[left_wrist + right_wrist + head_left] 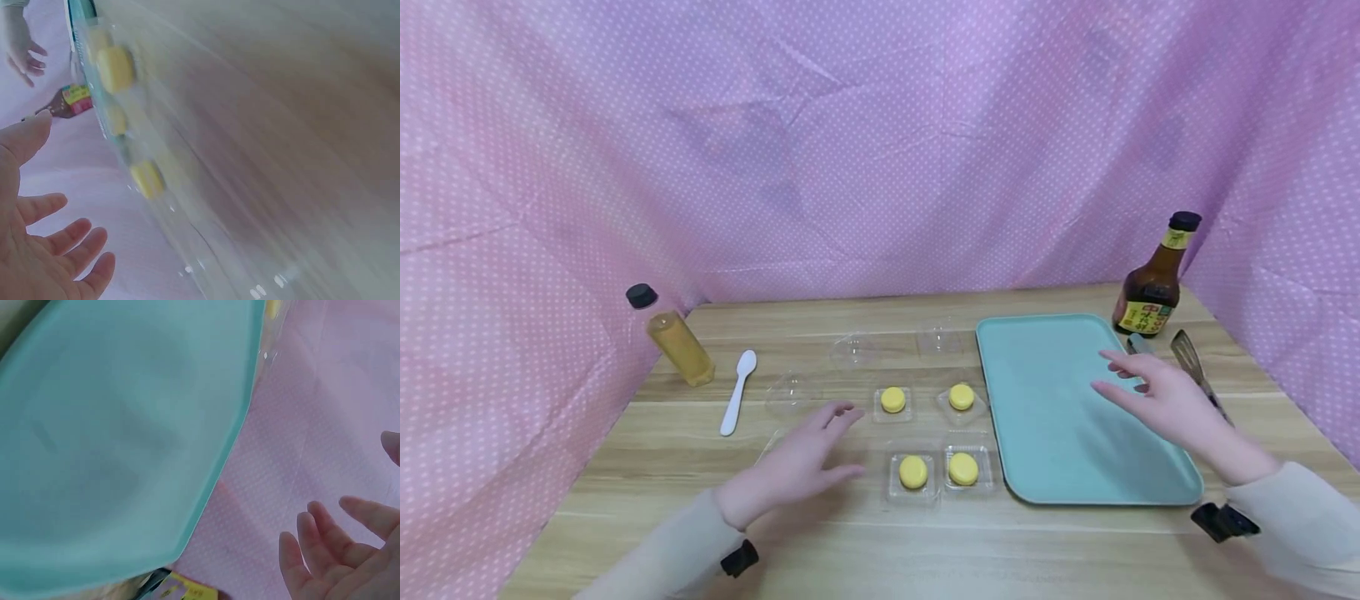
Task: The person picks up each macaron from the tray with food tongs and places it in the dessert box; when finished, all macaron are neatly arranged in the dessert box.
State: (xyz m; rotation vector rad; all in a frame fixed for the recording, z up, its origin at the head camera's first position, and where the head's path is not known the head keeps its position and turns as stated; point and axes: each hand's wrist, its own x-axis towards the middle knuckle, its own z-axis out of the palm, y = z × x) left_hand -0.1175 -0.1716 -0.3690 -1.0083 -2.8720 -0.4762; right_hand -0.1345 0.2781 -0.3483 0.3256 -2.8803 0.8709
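The left hand [797, 468] is held above the counter [880, 558], just left of the four yellow cookies, its fingers loosely spread and holding nothing. The right hand [1161, 402] is over the right side of a pale green tray [1052, 375]; its fingers are also apart, slightly bent and grasping nothing.

The cookies sit in two rows left of the tray, each in its own clear plastic cup: a back left cookie [892, 400], a back right cookie [961, 397], a front left cookie [913, 472] and a front right cookie [962, 469]. The two right-hand cups lie close beside the tray's left edge.

Behind the cookies are two clear lids, a left lid [853, 351] and a right lid [938, 338], and another clear piece [793, 392] lies near the left hand. Farther left are a white spoon [739, 393] and a black-capped bottle [681, 346] of amber liquid. A dark sauce bottle [1150, 292] with a yellow label stands by the tray's far right corner, and a slotted turner [1192, 358] lies right of the tray, partly behind the right hand. A pink dotted cloth [880, 167] hangs behind the counter.
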